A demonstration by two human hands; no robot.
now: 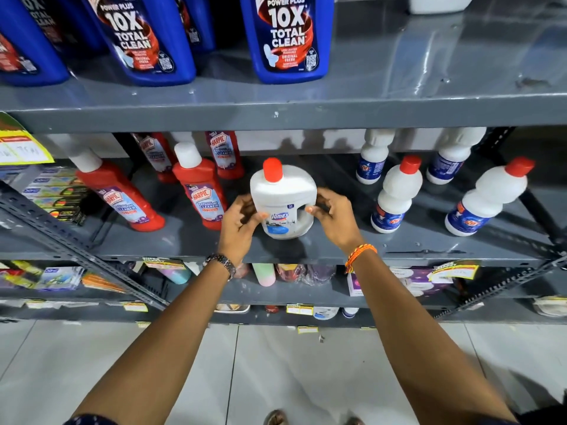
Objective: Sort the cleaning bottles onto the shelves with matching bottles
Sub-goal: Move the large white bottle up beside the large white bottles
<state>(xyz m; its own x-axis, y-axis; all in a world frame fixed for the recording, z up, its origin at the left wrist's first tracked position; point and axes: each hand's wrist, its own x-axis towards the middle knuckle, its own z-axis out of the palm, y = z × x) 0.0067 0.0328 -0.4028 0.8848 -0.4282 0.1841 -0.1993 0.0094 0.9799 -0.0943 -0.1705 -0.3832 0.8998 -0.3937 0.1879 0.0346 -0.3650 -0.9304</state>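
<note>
We are holding the white Domex bottle (283, 201) between both hands on the middle shelf (399, 250), and it is standing upright there with its red cap (272, 169) pointing up and slightly away from us. Our left hand (242, 220) is wrapping its left flank, thumb pressing near the label; our right hand (333, 214) is clasping the right flank, fingertips (310, 209) touching the body beside the label. Both sets of fingers are curled around the bottle — neither is released. Whether its base is resting fully on the shelf or hovering just above, we cannot tell.

The relation we are weighing is sideways. To the left, just beside our left hand, the red Harpic bottles (201, 191) are standing; to the right, a little farther off, the slimmer white bottles with red caps (395, 194) are lined up. The blue bottles (288, 38) are sitting on the shelf above. The bottle's long axis is running vertically, so any shift will be a slide or lift along the shelf, not a turn.

We are judging that the white, red-capped group on the right looks the closer match in colour, though the brand on their labels differs — so the right hand is probably leading any move that way, with the left hand steadying.
</note>
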